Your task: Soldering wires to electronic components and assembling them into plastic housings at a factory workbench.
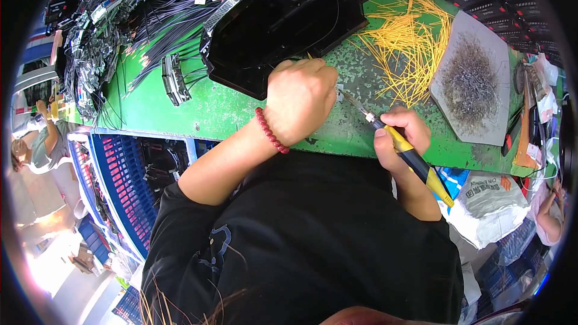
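Note:
My right hand [402, 137] grips a yellow-and-black soldering iron [413, 159]. Its metal tip slants up and left, close to the fingers of my left hand [303, 93]. That left hand is closed, its back turned up, beside the near edge of a black plastic housing [274, 36]; whatever its fingers hold is hidden beneath them. A red bead bracelet [271, 132] circles the left wrist. Right of the housing lies a loose heap of thin yellow wires [412, 42].
The green worktop [211, 105] is worn. A grey board [448, 105] with dark residue lies at right. Small metal-and-black parts [174, 81], black cables [159, 39] and piled assemblies [90, 54] fill the left. Below stand a blue crate [123, 186] and a white sack [490, 213]. Other people appear at both sides.

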`<state>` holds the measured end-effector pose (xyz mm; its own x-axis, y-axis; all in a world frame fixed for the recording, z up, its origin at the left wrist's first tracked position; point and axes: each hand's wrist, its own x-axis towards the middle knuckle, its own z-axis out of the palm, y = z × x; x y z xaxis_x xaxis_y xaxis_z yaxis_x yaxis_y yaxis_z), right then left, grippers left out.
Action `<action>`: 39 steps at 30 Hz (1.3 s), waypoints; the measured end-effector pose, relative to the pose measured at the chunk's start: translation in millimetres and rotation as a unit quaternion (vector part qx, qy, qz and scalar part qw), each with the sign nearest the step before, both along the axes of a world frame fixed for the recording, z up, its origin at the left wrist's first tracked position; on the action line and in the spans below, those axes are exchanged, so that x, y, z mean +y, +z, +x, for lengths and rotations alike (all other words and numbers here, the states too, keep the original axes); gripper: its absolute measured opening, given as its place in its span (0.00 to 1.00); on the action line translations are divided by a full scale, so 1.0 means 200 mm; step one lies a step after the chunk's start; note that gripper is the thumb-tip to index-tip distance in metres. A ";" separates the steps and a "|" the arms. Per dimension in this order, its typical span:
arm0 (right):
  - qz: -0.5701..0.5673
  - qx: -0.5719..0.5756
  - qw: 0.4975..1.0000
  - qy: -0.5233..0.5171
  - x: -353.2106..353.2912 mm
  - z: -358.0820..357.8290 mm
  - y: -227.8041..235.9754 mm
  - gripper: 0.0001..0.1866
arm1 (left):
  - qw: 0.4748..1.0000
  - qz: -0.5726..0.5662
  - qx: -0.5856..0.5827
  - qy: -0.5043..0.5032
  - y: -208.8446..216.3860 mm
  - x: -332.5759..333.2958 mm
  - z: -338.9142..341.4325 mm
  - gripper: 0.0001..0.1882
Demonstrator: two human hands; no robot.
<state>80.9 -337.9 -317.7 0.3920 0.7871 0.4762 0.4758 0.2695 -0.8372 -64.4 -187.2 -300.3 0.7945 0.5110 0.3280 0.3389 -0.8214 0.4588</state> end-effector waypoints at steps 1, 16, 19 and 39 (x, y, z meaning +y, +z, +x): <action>-0.006 0.003 1.000 -0.009 -0.02 0.00 0.00 0.10 | 1.000 0.000 0.003 0.002 0.00 0.00 0.00 0.06; -0.075 0.065 0.994 -0.052 0.05 -0.06 0.02 0.11 | 0.996 -0.084 -0.013 -0.006 0.07 0.03 -0.03 0.03; -0.047 0.058 0.997 -0.015 0.12 -0.09 0.02 0.18 | 0.995 -0.098 -0.027 -0.013 0.09 0.02 -0.04 0.05; -0.058 -0.207 0.977 0.006 0.15 -0.03 0.00 0.15 | 0.995 0.093 0.033 0.000 0.06 -0.02 0.00 0.07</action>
